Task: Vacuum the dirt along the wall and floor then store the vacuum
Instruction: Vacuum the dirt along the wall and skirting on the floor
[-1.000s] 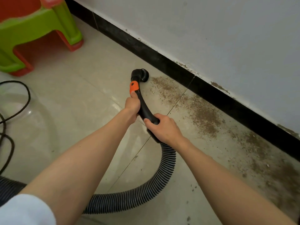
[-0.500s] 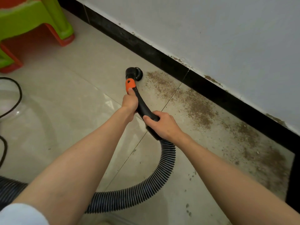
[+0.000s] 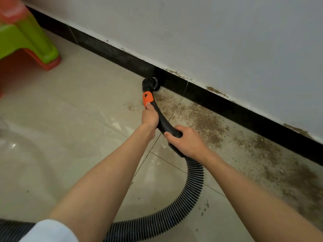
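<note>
- I see my left hand [image 3: 150, 117] gripping the black wand [image 3: 161, 119] just below its orange tab [image 3: 148, 99], thumb on the tab's lower edge.
- My right hand [image 3: 187, 141] clenches the wand's rear end, where the ribbed hose [image 3: 194, 187] begins.
- The nozzle [image 3: 150, 83] sits ahead of both hands, touching the black skirting [image 3: 227, 109] at floor [image 3: 70, 119] level.
- Dirt [image 3: 206, 123] lies along the skirting, right of the nozzle.
- One wand, one hose, two hands; one green-and-orange stool [image 3: 29, 37] at far left.

Baseboard [image 3: 227, 109] blocks ahead – stool [image 3: 29, 39] far left – floor [image 3: 70, 119] between open.
</note>
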A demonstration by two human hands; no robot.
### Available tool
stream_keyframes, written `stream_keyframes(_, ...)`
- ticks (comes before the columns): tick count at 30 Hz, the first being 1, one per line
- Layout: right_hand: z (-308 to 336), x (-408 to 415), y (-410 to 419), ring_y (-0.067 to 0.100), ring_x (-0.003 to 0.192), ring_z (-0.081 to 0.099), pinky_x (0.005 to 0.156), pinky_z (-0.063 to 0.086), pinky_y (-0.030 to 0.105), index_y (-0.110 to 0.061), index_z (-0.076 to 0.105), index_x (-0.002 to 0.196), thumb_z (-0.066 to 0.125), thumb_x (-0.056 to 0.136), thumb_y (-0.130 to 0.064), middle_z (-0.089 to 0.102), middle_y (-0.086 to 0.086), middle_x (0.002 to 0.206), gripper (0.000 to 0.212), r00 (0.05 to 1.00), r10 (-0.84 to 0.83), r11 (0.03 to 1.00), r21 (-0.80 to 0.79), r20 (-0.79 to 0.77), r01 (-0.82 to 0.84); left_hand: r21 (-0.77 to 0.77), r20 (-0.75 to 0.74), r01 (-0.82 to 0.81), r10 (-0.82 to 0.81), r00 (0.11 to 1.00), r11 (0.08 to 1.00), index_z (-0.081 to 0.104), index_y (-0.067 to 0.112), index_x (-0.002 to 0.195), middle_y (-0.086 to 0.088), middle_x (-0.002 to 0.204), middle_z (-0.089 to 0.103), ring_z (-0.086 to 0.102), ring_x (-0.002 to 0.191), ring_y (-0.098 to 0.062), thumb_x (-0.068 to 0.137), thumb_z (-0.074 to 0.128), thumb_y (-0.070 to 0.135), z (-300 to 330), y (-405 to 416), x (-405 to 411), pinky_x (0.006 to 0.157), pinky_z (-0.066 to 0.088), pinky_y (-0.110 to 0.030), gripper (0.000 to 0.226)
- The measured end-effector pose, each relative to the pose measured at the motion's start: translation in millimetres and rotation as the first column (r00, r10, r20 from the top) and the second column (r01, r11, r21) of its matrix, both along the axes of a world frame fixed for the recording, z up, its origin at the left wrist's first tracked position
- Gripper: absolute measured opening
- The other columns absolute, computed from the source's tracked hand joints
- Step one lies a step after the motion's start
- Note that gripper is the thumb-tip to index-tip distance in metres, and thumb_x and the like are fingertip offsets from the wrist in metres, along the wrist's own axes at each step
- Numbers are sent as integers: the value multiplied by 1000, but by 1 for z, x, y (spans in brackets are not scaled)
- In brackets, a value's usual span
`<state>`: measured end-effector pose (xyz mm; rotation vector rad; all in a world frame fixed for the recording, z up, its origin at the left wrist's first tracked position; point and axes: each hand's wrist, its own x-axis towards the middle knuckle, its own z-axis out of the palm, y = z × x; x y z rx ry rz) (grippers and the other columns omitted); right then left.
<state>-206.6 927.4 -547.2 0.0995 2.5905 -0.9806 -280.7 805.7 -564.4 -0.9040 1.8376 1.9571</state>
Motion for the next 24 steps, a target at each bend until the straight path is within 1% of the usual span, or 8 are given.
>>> stream_keyframes(1, -1, 1, 1, 20, 73, 65, 72, 56, 44, -28, 63, 96, 53, 84, -59, 68, -1, 78, 35, 1000, 3, 1000, 5, -5, -3, -7, -1, 3, -3, 1000, 1000, 46, -1, 125, -17, 115, 58, 57, 106, -30, 102, 18, 43, -2, 0, 0, 96, 47, -40, 57)
stream_keyframes(4, -1, 3, -6, 19, 73, 65, 71, 56, 42, -27, 63, 95, 52, 86, -58, 68, -1, 77, 34, 1000, 6, 1000, 1, -17, -6, -9, 2, 11, -11, 1000, 1000, 46, -1, 125, -15, 112, 57, 56, 103, -27, 102, 19, 44, 0, -6, 1, 90, 48, -36, 57)
stream_keyframes(7, 0, 3, -20, 19, 74, 65, 73, 56, 43, -26, 64, 92, 53, 86, -57, 68, 0, 78, 34, 1000, -9, 997, -71, -13, 8, -31, -2, -2, 2, 1000, 1000, 45, 0, 127, -15, 117, 59, 57, 106, -28, 102, 21, 44, 4, -21, 1, 92, 48, -37, 56)
stream_keyframes(10, 4, 3, -39, 19, 77, 65, 75, 56, 43, -26, 65, 96, 55, 85, -57, 69, 0, 82, 34, 998, 54, 990, -131, 32, -49, -86, 6, -80, 81, 997, 993, 44, 0, 128, -13, 112, 56, 56, 107, -29, 102, 21, 42, 9, -46, 10, 94, 48, -37, 55)
stream_keyframes(13, 9, 10, -67, 20, 79, 67, 78, 57, 43, -26, 66, 93, 57, 84, -55, 71, 1, 84, 32, 988, 139, 970, -210, 70, -122, -141, 9, -182, 185, 983, 973, 44, 1, 129, -14, 117, 56, 56, 107, -29, 102, 22, 41, 10, -80, 29, 94, 48, -38, 53)
stream_keyframes(16, 7, 26, -88, 20, 80, 68, 77, 57, 44, -26, 65, 88, 57, 81, -56, 72, 1, 84, 33, 977, 194, 955, -246, 92, -167, -200, 26, -240, 250, 968, 950, 43, 1, 130, -16, 123, 55, 55, 111, -31, 101, 23, 43, 6, -109, 51, 98, 47, -41, 54)
stream_keyframes(18, 5, 38, -92, 21, 78, 68, 75, 58, 45, -26, 64, 87, 57, 80, -57, 72, 1, 83, 32, 970, 218, 947, -264, 105, -184, -208, 28, -263, 274, 961, 942, 43, 1, 129, -17, 123, 55, 55, 111, -31, 101, 23, 44, 3, -114, 66, 99, 45, -43, 55)
stream_keyframes(24, 5, 60, -58, 18, 76, 67, 74, 57, 42, -28, 64, 88, 54, 81, -59, 71, -2, 80, 33, 961, 261, 956, -164, 94, -244, -151, 31, -271, 278, 960, 951, 43, 1, 128, -15, 121, 56, 55, 110, -29, 101, 19, 44, -4, -82, 98, 100, 44, -41, 56)
